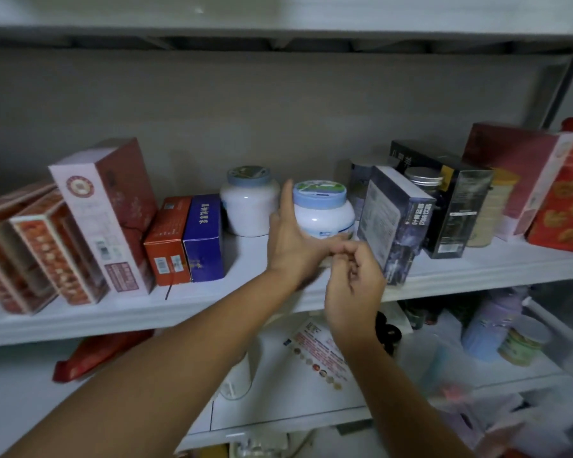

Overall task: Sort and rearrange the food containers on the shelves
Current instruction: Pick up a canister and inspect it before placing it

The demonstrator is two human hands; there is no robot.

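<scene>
Two white jars with blue lids stand on the middle shelf [245, 312]. My left hand [290, 239] rests flat against the left side of the nearer white jar [325, 211], fingers straight and pointing up, thumb running under the jar's front. The other white jar [249, 201] stands behind and to the left, untouched. My right hand [353, 282] hovers in front of the shelf edge, just below the nearer jar, fingers curled loosely with nothing visible in them. A dark blue-grey box [396, 223] leans right beside that jar.
Left of the jars lie an orange box [167, 242], a blue box [204, 239], a tall pink-and-red box [106, 216] and several red patterned boxes [30, 249]. Right side holds black boxes [457, 209], a metal-lidded jar and red packages [563, 206]. The lower shelf is crowded with bags and tubs.
</scene>
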